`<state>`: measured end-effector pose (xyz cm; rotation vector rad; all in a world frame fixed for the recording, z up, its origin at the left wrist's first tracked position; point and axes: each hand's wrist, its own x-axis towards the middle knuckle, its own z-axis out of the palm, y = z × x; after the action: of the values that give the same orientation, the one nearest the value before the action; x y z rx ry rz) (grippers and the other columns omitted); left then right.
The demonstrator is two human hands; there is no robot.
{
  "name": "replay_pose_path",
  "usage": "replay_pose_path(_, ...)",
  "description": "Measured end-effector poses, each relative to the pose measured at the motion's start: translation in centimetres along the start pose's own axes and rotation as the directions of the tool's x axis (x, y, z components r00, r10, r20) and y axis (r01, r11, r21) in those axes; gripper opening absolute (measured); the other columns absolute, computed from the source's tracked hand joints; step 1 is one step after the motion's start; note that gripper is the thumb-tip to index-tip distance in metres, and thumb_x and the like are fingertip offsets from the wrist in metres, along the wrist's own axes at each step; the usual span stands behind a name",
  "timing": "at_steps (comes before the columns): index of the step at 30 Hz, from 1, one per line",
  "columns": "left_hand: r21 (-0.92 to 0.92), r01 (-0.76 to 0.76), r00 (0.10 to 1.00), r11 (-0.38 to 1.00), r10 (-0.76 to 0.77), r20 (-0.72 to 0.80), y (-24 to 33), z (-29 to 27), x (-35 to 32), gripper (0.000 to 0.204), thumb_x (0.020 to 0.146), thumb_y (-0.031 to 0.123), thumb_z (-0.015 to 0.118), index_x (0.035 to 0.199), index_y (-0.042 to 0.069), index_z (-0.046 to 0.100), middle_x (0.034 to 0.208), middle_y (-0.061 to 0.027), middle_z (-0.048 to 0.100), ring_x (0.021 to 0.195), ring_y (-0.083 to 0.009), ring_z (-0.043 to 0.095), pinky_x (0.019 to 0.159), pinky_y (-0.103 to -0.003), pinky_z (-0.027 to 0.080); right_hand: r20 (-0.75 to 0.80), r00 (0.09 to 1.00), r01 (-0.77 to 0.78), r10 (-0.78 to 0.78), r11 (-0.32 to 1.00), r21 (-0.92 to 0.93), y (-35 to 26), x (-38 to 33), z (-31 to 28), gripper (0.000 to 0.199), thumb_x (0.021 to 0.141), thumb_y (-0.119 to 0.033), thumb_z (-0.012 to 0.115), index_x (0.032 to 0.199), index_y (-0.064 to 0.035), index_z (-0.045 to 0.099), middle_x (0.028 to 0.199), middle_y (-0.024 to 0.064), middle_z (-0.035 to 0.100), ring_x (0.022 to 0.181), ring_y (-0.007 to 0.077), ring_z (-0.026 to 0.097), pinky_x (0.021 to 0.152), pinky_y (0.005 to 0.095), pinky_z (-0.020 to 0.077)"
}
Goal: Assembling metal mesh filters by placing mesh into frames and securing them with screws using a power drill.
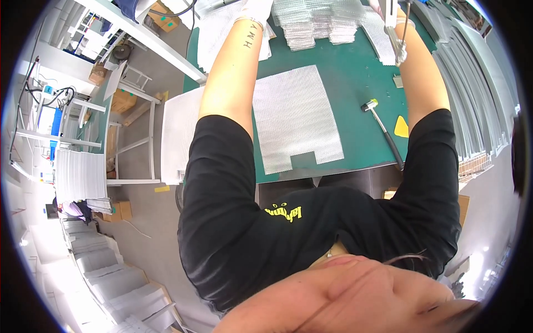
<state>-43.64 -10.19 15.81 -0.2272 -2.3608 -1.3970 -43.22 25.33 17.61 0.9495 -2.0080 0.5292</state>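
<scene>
At the top edge, my left hand (pixel 256 10) in a white glove reaches over pale perforated sheets (pixel 215 36). Its fingers run out of the picture. My right hand (pixel 376 6), at the top right, is mostly hidden behind a metal fixture (pixel 395 41) and cut off by the edge, so its grip does not show. Between the hands stands a stack of silvery mesh sheets (pixel 319 25). Closer to my body, a single mesh sheet (pixel 297 116) with a notched near edge lies flat on the green tabletop (pixel 355 77).
A small black-handled mallet (pixel 384 130) and a yellow triangular piece (pixel 401 127) lie by my right arm. Many upright grey panels (pixel 472 89) line the right side. At the left are a white frame (pixel 150 133) and stacked white sheets (pixel 80 175).
</scene>
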Motion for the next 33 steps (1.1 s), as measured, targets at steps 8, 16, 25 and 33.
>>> replay_pose_path(8,-0.013,-0.202,0.910,0.979,0.183,-0.372,3.4,-2.5,-11.1,0.078,0.092,0.026,0.070,0.153,-0.004,0.030,0.136,-0.0251,0.055,0.122,-0.0325,0.055,0.104,-0.036,0.044,0.084,0.972,-0.235,0.221,0.855,0.462,-2.3,-1.5,-0.1,0.025,0.094,-0.010,0.054,0.115,-0.0042,0.064,0.086,0.0057,0.063,0.069,0.0237,0.062,0.063,0.0393,0.0489)
replay_pose_path(16,0.388,0.012,0.930,0.922,0.133,-0.344,7.0,-1.0,-44.5,0.062,0.076,0.004,0.076,0.135,-0.002,0.056,0.106,-0.0125,0.053,0.097,-0.0247,0.057,0.085,-0.035,0.049,0.496,0.750,-0.657,0.438,0.582,0.479,-25.8,-18.7,-7.8,0.037,0.084,-0.005,0.067,0.121,-0.0039,0.068,0.112,0.0096,0.069,0.078,0.0141,0.060,0.075,0.0282,0.0516)
replay_pose_path(25,0.665,0.194,0.978,0.721,-0.193,-0.076,3.5,-0.1,-44.8,0.070,0.077,0.040,0.079,0.135,0.007,0.057,0.116,-0.0192,0.059,0.106,-0.0359,0.059,0.090,-0.047,0.048,0.643,0.587,-0.750,0.492,0.629,0.203,-27.7,-22.9,-5.2,0.040,0.081,-0.014,0.074,0.119,-0.0046,0.068,0.100,0.0131,0.069,0.073,0.0224,0.064,0.070,0.0301,0.0529)
replay_pose_path(33,0.668,0.245,0.951,0.702,-0.309,-0.025,1.5,0.9,-43.9,0.069,0.076,0.040,0.079,0.133,0.005,0.060,0.118,-0.0210,0.060,0.110,-0.0364,0.058,0.094,-0.046,0.048,0.583,0.640,-0.712,0.500,0.672,0.204,-27.3,-24.7,-3.6,0.040,0.082,-0.016,0.074,0.121,-0.0057,0.068,0.104,0.0133,0.070,0.082,0.0264,0.067,0.075,0.0320,0.0549)
